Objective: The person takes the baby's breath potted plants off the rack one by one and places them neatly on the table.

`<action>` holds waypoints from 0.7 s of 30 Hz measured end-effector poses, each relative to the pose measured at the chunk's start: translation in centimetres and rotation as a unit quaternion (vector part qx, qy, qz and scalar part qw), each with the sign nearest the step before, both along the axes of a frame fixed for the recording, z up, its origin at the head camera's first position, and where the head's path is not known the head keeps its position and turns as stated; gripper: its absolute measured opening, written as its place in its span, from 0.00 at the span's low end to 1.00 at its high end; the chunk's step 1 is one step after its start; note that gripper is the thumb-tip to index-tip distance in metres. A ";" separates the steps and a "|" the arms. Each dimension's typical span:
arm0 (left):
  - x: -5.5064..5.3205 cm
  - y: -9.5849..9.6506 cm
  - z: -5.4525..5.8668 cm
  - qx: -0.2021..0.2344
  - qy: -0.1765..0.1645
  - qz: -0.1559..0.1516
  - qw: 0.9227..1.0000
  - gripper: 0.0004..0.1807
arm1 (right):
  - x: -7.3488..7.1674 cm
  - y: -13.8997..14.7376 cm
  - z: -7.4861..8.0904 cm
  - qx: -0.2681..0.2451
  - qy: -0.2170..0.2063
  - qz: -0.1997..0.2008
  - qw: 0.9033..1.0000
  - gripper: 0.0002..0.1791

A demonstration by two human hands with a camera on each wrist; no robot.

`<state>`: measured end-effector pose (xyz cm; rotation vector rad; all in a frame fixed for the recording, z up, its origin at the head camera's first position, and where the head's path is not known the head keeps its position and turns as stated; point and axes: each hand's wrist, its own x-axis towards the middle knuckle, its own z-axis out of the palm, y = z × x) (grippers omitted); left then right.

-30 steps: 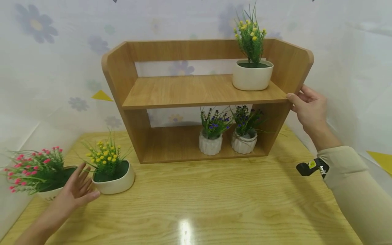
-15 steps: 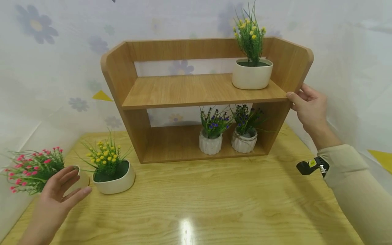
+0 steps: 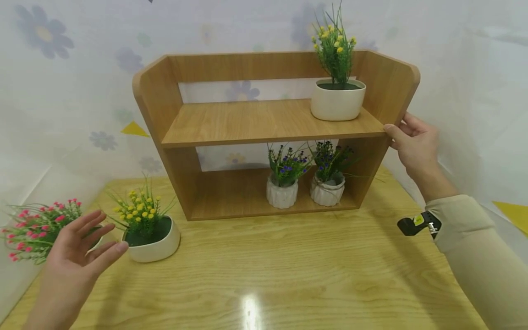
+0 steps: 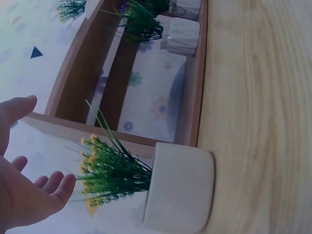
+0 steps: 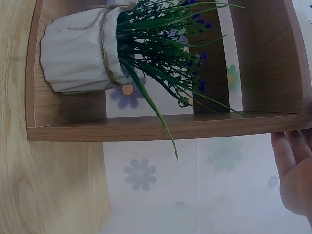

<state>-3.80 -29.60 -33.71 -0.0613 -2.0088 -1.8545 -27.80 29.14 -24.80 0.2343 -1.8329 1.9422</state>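
Observation:
My right hand (image 3: 416,144) grips the right side panel of a two-tier wooden shelf (image 3: 264,121), thumb at its front edge and fingers on the outer face. In the right wrist view those fingers (image 5: 282,153) lie against the panel. At the left, my left hand (image 3: 78,256) hovers with fingers spread and holds nothing. It partly hides a pot of pink flowers (image 3: 37,229). Just right of it stands an oval white pot of yellow flowers (image 3: 152,245), apart from the hand in the left wrist view, where the pot (image 4: 180,187) shows whole.
Another yellow-flowered white pot (image 3: 338,101) stands on the upper tier's right end. Two small white pots with purple flowers, one left (image 3: 282,192) and one right (image 3: 327,190), sit on the lower tier. The wooden table (image 3: 288,275) meets a flower-patterned cloth (image 3: 95,91) behind.
My left hand has drawn back left and toward me from beside the yellow flower pot, now covering part of the pink flower pot. The right hand keeps its grip on the shelf.

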 end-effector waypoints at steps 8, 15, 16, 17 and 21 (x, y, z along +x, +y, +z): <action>0.0 1.9 2.2 0.033 0.041 -0.041 0.998 0.42 | 0.2 0.3 0.1 -0.001 0.003 -0.003 1.000 0.28; -1.2 4.6 3.8 0.046 0.050 -0.102 0.993 0.42 | 0.1 0.1 0.1 -0.013 0.013 -0.004 1.000 0.27; -1.4 5.0 4.0 0.043 0.051 -0.106 0.992 0.41 | 0.1 0.0 0.1 -0.016 0.014 -0.001 1.000 0.27; -1.7 5.5 4.2 0.042 0.051 -0.110 0.992 0.41 | 0.0 -0.1 0.1 -0.017 0.014 0.000 1.000 0.27; -3.1 7.2 5.1 0.024 0.045 -0.127 0.991 0.38 | 0.0 -0.3 0.1 -0.020 0.014 0.002 1.000 0.27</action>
